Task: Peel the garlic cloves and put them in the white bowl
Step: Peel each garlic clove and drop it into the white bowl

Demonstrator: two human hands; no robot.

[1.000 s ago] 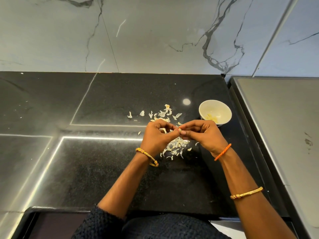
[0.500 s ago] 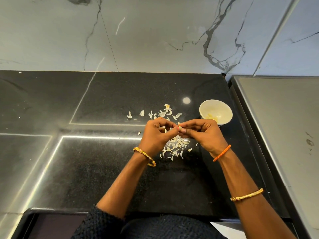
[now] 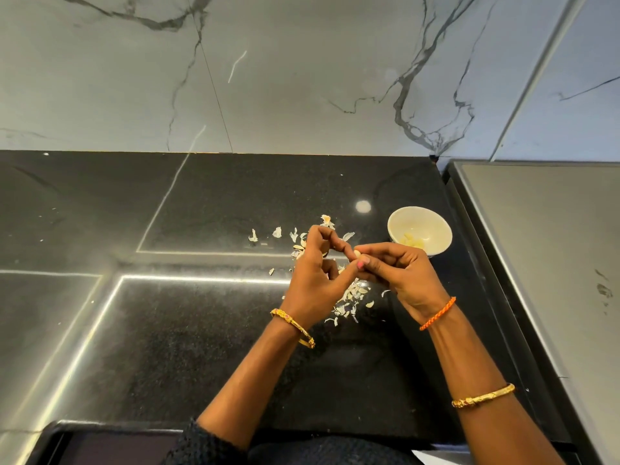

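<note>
- The polished black stone countertop (image 3: 188, 330) is spreading under everything, meeting a grey veined marble wall (image 3: 302, 72) behind and a raised grey metal surface (image 3: 543, 263) at the right.
- The small round white bowl (image 3: 436, 229) is sitting near the right edge of the counter, just beyond the right hand; a few pale peeled cloves (image 3: 412, 242) are lying in its bottom.
- A scatter of thin papery white garlic skins (image 3: 349, 297) is lying on the counter beneath and behind both hands.
- The left hand (image 3: 315, 280) is curling its fingers, thumb and forefinger reaching towards the clove; whether it is actually pinching skin I cannot tell.
- The right hand (image 3: 402, 273) is pinching the small pale garlic clove (image 3: 358, 253) between thumb and fingertips, above the skins, near the bowl.
- The clove is looking light and firm (likely slippery once bare); the dry skin is probably tearing easily, so taking hold at a tip and peeling lengthwise seems wisest.
</note>
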